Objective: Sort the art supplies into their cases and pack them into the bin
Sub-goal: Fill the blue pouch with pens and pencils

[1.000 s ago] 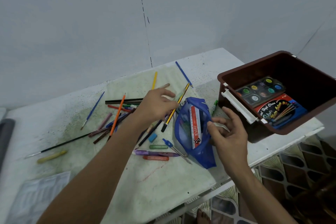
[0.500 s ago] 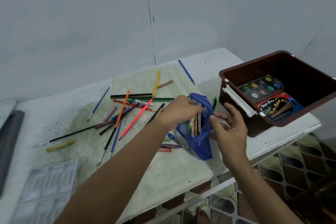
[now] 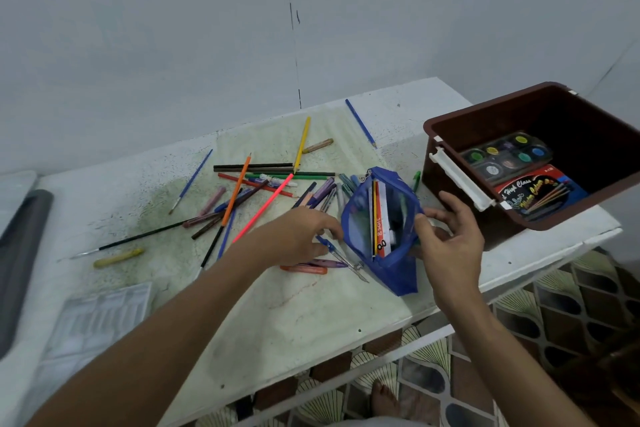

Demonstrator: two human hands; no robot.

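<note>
A blue mesh pouch (image 3: 381,229) is held open near the front edge of the white desk (image 3: 433,107), and it serves here as the landmark. Its right rim is pinched by the right hand (image 3: 450,243), thumb against the mesh, the other fingers spread loosely behind it. Inside the pouch a white ruler (image 3: 382,218) with a red edge and a yellow pencil (image 3: 374,215) are seen standing on end.

Just left of the pouch, the left hand (image 3: 298,236) is lowered over the desk with its fingers curled down at a blue compass (image 3: 341,256), whose metal leg points toward the pouch's lower corner; whether the compass is actually gripped cannot be told. An orange crayon (image 3: 304,269) and a purple crayon (image 3: 329,263) lie just below that hand.

Further left of the pouch, a loose scatter of coloured pencils (image 3: 263,187) is spread over a stained cloth (image 3: 294,305), a pink pencil (image 3: 266,208) and an orange pencil (image 3: 237,191) crossing the heap. A yellow crayon (image 3: 117,257) and a long black brush (image 3: 138,237) lie well to the left.

To the right of the pouch, a brown bin (image 3: 446,163) with a white handle is set at the desk's corner. A watercolour palette (image 3: 505,156) and a red-and-blue box (image 3: 536,194) are seen inside it. A green pen (image 3: 416,180) lies between pouch and bin.
</note>
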